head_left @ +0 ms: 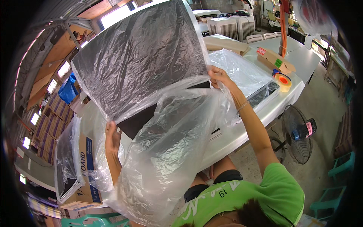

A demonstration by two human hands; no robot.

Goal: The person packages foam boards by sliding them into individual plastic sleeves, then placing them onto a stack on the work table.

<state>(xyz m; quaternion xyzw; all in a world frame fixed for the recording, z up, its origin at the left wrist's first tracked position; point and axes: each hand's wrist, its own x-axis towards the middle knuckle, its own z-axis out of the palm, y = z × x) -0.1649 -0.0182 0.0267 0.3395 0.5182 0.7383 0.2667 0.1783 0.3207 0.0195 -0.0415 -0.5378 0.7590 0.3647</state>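
A large flat black panel (140, 56) stands tilted up in front of me inside a clear plastic bag (166, 151). The bag's loose, crinkled end hangs down over my lap, and a bare black strip of the panel shows between its folds. At the panel's lower left corner, my left hand (112, 137) is closed on the bagged edge. My right hand (220, 77) pinches the lower right corner, with bunched plastic around the fingers and wrist.
On the table (227, 142), another plastic-covered stack (242, 72) lies to the right, near an open cardboard box (274, 60) and tape rolls (283, 82). A carton (87, 170) with bagged panels stands left. A fan (297, 134) and green stools (329, 202) are at right.
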